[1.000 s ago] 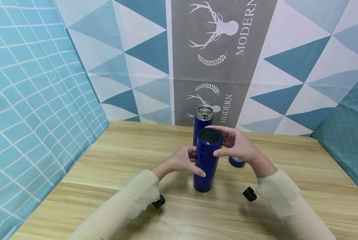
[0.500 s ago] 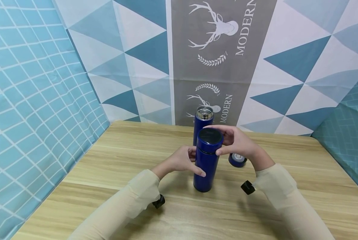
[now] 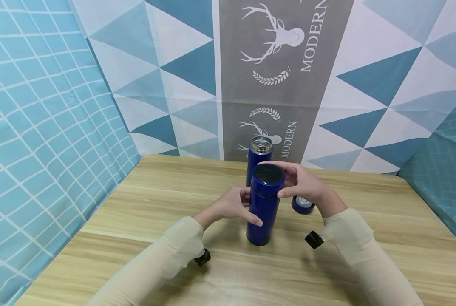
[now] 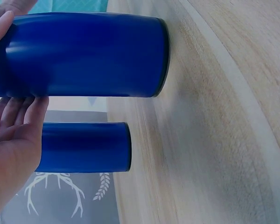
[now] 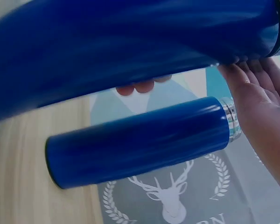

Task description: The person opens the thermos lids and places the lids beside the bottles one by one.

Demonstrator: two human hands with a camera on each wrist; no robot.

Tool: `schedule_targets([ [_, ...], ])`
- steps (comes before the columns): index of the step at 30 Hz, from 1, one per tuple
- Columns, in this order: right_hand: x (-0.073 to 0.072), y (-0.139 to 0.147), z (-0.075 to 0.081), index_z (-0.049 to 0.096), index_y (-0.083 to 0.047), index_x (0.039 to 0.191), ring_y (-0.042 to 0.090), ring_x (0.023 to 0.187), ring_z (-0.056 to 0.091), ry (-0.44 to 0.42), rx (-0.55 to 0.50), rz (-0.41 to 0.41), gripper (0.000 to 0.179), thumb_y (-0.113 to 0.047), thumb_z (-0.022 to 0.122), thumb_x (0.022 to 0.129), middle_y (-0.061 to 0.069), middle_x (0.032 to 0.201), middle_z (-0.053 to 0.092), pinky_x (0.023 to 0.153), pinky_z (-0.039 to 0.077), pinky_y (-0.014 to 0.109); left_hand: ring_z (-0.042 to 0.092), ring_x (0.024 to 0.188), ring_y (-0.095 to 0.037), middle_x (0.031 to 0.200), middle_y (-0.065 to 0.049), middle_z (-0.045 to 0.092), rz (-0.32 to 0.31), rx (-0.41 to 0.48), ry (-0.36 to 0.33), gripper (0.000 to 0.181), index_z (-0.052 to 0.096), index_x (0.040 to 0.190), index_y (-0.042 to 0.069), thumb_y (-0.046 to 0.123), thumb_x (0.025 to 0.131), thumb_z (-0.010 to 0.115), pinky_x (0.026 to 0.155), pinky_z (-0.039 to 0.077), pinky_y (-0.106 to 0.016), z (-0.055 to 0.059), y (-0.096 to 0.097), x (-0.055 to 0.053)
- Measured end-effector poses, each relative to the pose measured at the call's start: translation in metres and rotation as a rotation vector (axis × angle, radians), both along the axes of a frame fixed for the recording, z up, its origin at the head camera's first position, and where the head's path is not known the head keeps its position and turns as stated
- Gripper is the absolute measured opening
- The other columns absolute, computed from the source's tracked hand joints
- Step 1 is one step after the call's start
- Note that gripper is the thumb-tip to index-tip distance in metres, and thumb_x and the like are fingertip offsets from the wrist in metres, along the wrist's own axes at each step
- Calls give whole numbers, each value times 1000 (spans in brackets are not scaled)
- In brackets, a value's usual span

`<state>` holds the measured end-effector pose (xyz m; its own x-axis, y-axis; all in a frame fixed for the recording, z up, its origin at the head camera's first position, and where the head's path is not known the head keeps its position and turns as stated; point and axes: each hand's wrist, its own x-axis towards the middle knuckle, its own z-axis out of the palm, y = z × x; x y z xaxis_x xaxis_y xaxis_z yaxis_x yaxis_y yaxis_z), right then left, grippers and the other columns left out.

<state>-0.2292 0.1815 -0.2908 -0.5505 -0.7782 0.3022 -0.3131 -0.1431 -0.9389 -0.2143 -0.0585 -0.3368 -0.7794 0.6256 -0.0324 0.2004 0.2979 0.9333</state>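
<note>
A dark blue thermos flask [image 3: 262,221] stands upright on the table, its black-topped lid [image 3: 267,180] in place. My left hand [image 3: 233,204] grips the flask's body, thumb in front and fingers behind. At the top, my right hand [image 3: 304,185] holds the lid from the right side, with the thumb near the lid's lower rim. Behind it is a second blue flask [image 3: 253,163], lidless, showing its bare steel neck [image 3: 261,145]. In the right wrist view this second flask [image 5: 140,144] appears almost whole, apart from the first. Part of the lid is hidden by my fingers.
A loose blue lid [image 3: 302,205] lies on the wooden table [image 3: 166,187] just beyond my right wrist, its pale inner side showing. Patterned cloth [image 3: 189,85] hangs behind the table's back edge. Blue gridded cloth [image 3: 40,127] borders the left side.
My right wrist has shifted slightly left and its thumb has slid right along the lid. More of the loose lid now shows. My left hand and the flask's body have stayed put.
</note>
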Motion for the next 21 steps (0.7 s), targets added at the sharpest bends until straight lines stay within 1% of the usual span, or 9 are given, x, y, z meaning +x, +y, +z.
schedule_targets([
  [4, 2, 0, -8, 36, -14, 147, 12, 125, 58, -17, -75, 93, 65, -9, 65, 90, -7, 141, 54, 101, 50, 29, 67, 109, -19, 121, -12, 68, 4, -5, 0, 58, 61, 122, 4, 8, 69, 83, 100, 52, -32, -1, 0, 1],
  [6, 5, -1, -10, 31, -12, 149, 12, 129, 54, -20, -104, 102, 69, -12, 66, 90, -6, 145, 50, 105, 48, 28, 67, 109, -18, 121, -12, 68, 3, -7, 1, 58, 61, 122, 4, 8, 69, 83, 100, 52, -32, -2, 1, 2],
  [8, 9, -2, -10, 27, -10, 151, 11, 132, 51, -18, -123, 78, 74, -17, 68, 89, -5, 148, 47, 107, 46, 26, 67, 109, -18, 121, -12, 68, 1, -8, 3, 57, 61, 122, 4, 8, 69, 83, 100, 52, -32, -2, 1, 2],
  [10, 14, -3, -9, 25, -8, 151, 10, 133, 50, 6, -133, 21, 77, -18, 69, 89, -5, 149, 44, 107, 45, 25, 67, 109, -19, 121, -12, 68, -2, -6, 7, 57, 61, 122, 4, 8, 70, 83, 100, 52, -32, -2, 1, 2],
  [13, 25, -6, -5, 26, -5, 151, 5, 133, 48, 48, -126, -120, 77, -16, 69, 88, -6, 149, 43, 105, 46, 21, 67, 109, -19, 121, -13, 68, -9, 7, 13, 57, 61, 122, 3, 7, 69, 83, 100, 52, -31, -2, 1, 1],
  [16, 37, -11, -1, 27, -1, 149, 1, 132, 48, 83, -114, -266, 77, -11, 71, 86, -8, 146, 46, 104, 45, 17, 67, 109, -19, 121, -14, 68, -15, 18, 20, 57, 61, 122, 3, 6, 69, 82, 100, 52, -31, -2, 0, 0],
  [18, 45, -15, 1, 28, 1, 148, 0, 130, 49, 92, -114, -350, 78, -7, 72, 84, -3, 146, 47, 104, 45, 15, 67, 110, -19, 122, -14, 68, -17, 22, 18, 58, 60, 123, 3, 6, 69, 82, 101, 52, -31, -2, 0, 0],
  [21, 56, -22, 4, 31, 2, 147, 0, 126, 53, 104, -95, -467, 77, -2, 73, 82, 11, 147, 45, 102, 45, 14, 67, 110, -20, 123, -13, 67, -18, 18, 18, 59, 60, 123, 4, 6, 69, 83, 101, 52, -32, -2, -1, 0],
])
